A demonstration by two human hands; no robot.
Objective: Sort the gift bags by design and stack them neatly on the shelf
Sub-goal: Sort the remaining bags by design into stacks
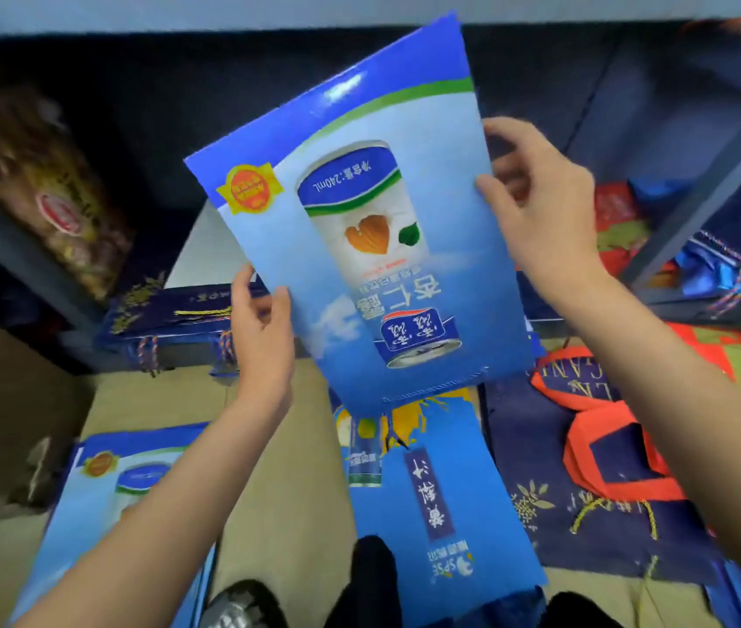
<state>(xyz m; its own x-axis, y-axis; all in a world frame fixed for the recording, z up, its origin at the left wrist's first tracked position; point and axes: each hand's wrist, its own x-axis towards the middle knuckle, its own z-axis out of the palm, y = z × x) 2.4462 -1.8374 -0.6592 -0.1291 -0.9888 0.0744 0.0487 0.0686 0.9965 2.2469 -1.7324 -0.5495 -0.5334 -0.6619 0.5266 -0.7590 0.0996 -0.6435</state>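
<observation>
Two hands hold one flat blue gift bag point(359, 228) up in front of the dark shelf point(88, 83). The bag's printed can and lettering read upside down, so its top edge points down toward the person and its base points up and away. Its long axis runs from lower right to upper left of the base corner, tilted somewhat off vertical.

Left hand point(260, 328): thumb on the bag's front face at the lower left edge, fingers behind; the grip is a pinch on that edge. Right hand point(536, 206): thumb pressed on the front at the right edge, fingers curled behind; likewise a pinch on the bag.

Below the held bag, on the floor point(287, 469), lies a second blue bag with a vertical label strip point(432, 500). Left of the held bag and lower, a matching can-print bag point(101, 482) lies flat, partly covered by the left forearm. Right of the held bag and lower lies a navy bag with orange handles point(608, 460). Left of the held bag, dark navy bags with rope handles point(169, 324) sit at the shelf's foot.
</observation>
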